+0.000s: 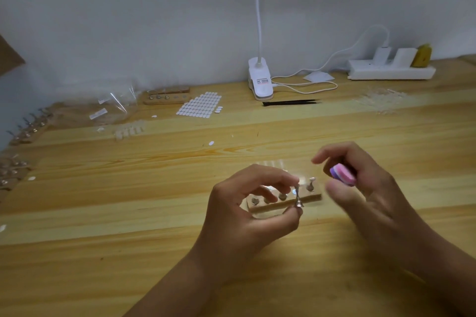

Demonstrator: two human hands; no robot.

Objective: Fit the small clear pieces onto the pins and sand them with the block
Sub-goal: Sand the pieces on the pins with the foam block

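- pink and purple block (342,174), where is it?
- a little right of the middle, in the lower half of the frame. the right hand (365,188) grips it with the fingers curled round it, above the table (128,213). this hand is blurred.
- and the left hand (247,203)?
- just left of the right one. its thumb and first finger pinch a metal pin (298,195) and hold it upright, thumb under the foot and finger on the top. i cannot tell if a clear piece sits on the top; it is too small and too bright.
- does the block touch the pin?
- no. they are near but apart.
- where is the base (283,203)?
- it is wooden and lies on the table behind the left fingers, between the two hands. a second pin (311,184) stands at its right end.
- what is further back?
- by the wall stands a white clip lamp (260,80), with black tweezers (291,103) before it. left of them lies a sheet of white ovals (201,105). at upper right is a power strip (389,72), and below it a heap of clear pieces (381,100).
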